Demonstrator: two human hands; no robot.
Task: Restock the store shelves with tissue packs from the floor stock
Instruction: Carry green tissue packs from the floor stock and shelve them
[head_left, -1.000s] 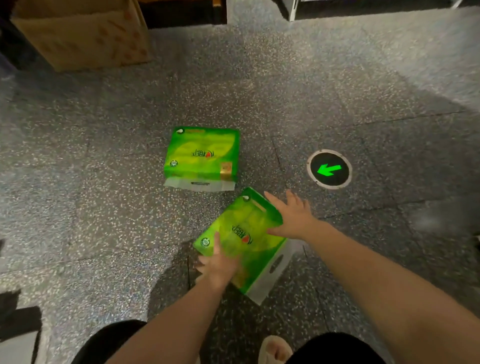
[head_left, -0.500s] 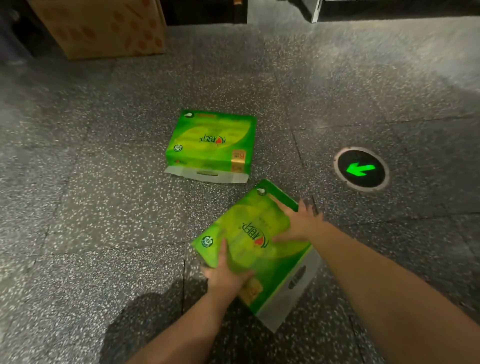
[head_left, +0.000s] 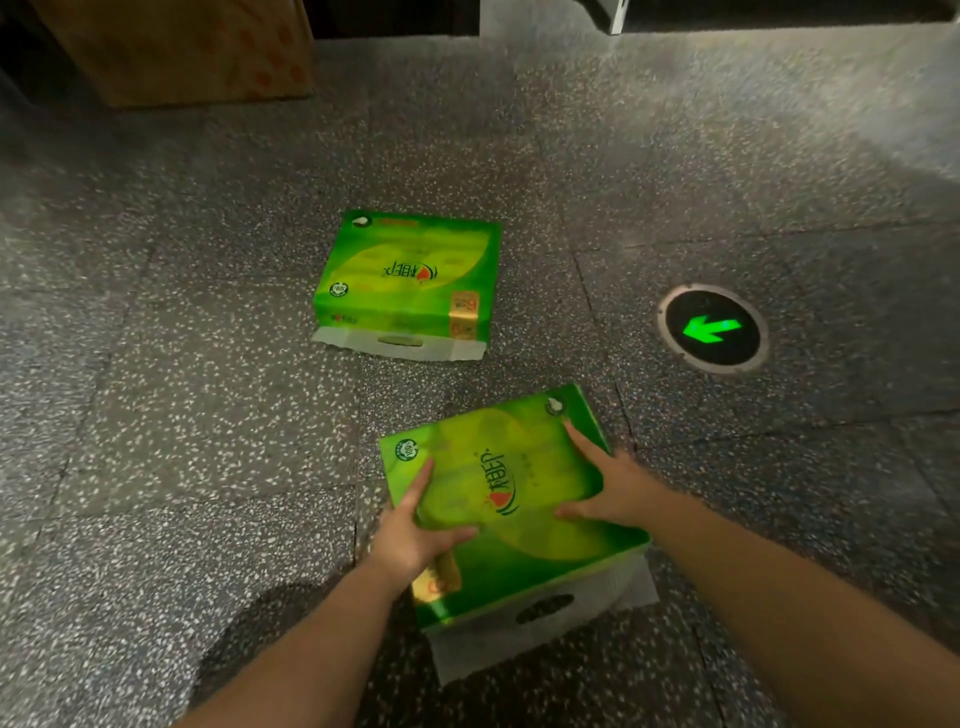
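Observation:
Two green tissue packs are on the speckled floor. The near tissue pack (head_left: 504, 483) sits low in the middle, turned at an angle, its white handle flap (head_left: 545, 618) pointing toward me. My left hand (head_left: 415, 530) grips its left side, thumb and index finger on the top face. My right hand (head_left: 613, 488) grips its right side the same way, with the other fingers over the edge. I cannot tell whether this pack is off the floor. The far tissue pack (head_left: 410, 275) lies flat and untouched, a short gap beyond.
A brown cardboard box (head_left: 182, 47) stands at the top left. A round floor light with a green arrow (head_left: 711, 330) is set in the tiles to the right. A white frame leg (head_left: 618, 15) shows at the top edge.
The near pack has turned and come closer to me. Both hands went from lying on its top to gripping its two sides.

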